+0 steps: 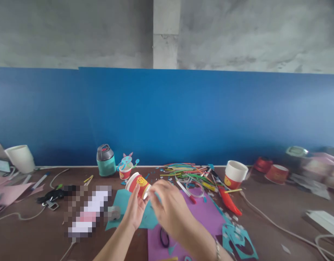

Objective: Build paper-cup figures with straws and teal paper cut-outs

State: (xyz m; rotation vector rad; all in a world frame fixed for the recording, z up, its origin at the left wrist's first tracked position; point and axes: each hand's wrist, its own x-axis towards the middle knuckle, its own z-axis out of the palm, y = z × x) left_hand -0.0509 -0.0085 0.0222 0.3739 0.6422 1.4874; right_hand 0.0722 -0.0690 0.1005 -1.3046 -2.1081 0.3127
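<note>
In my left hand (136, 211) is a red and white paper cup (139, 183) with a yellow emblem, tilted with its rim up to the left. My right hand (168, 202) is at the cup's base with fingers curled together; what they pinch, if anything, is hidden. Under both hands lie a turquoise paper sheet (120, 203) and a purple sheet (192, 214). Just behind the held cup stands a smaller red cup (126, 173) bearing a turquoise paper animal figure (127, 161). Scissors (164, 238), with only dark handles showing, lie on the purple sheet near my right forearm.
Colourful thin strips (183, 169) lie in a heap at the back, beside a roll of clear tape (195, 188). A large paper cup (235, 174) and a red-handled tool (230, 203) are to the right. A turquoise flask (106, 162) stands back left; cut turquoise scraps (239, 241) lie front right.
</note>
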